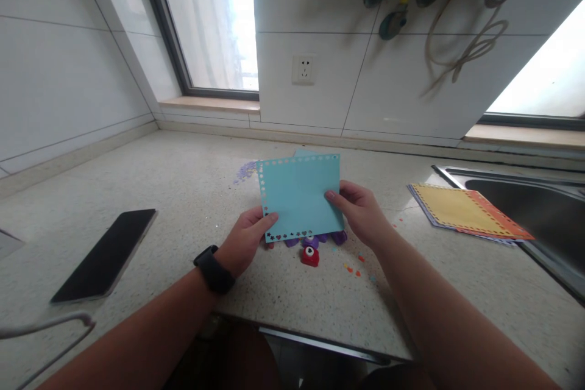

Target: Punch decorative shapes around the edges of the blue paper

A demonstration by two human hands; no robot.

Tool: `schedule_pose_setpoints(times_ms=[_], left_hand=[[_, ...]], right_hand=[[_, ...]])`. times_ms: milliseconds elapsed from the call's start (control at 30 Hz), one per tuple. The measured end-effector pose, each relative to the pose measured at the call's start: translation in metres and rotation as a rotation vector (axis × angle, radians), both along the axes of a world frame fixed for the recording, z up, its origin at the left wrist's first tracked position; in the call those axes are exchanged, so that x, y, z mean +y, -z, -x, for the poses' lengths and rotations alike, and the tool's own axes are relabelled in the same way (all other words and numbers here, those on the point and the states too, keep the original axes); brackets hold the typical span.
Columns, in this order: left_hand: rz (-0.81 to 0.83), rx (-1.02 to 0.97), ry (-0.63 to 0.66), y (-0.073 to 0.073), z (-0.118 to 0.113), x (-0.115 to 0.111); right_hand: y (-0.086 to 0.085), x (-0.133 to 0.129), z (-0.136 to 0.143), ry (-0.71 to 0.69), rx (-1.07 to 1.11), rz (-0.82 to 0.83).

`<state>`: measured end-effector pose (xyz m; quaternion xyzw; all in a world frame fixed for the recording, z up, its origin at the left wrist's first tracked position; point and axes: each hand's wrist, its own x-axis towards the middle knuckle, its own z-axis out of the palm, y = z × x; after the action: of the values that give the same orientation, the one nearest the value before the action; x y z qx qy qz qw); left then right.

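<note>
A light blue sheet of paper [301,195] is held up between my two hands, above the counter. Small shapes are punched along its top, left and part of its bottom edge. My left hand [249,234] pinches the lower left corner, thumb in front. On the right edge, my right hand [359,207] grips with the thumb on the front face. Just below the sheet lies a red craft punch [309,256] with a white button. Several purple craft punches [338,237] are partly hidden behind the sheet. Another light blue piece peeks out above its top edge.
Punched sheets, yellow [450,207] and orange [496,216] on top, lie by the sink [539,195] at right. A dark tablet-like slab [107,256] lies at left. Purple paper bits [247,170] are heaped behind; orange bits [358,273] are scattered in front.
</note>
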<state>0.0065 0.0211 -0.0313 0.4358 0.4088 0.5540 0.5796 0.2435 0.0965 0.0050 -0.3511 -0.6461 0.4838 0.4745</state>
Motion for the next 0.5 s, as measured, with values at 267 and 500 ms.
schedule_pose_setpoints(times_ms=[267,500], left_hand=[[0.110,-0.026,-0.057,-0.003,0.000,-0.003],[0.105,-0.083,-0.129,-0.008,-0.003,-0.003]], right_hand=[[-0.008,0.006,-0.011,0.068,-0.058,-0.116],[-0.009,0.043,-0.070,0.715,-0.317,-0.204]])
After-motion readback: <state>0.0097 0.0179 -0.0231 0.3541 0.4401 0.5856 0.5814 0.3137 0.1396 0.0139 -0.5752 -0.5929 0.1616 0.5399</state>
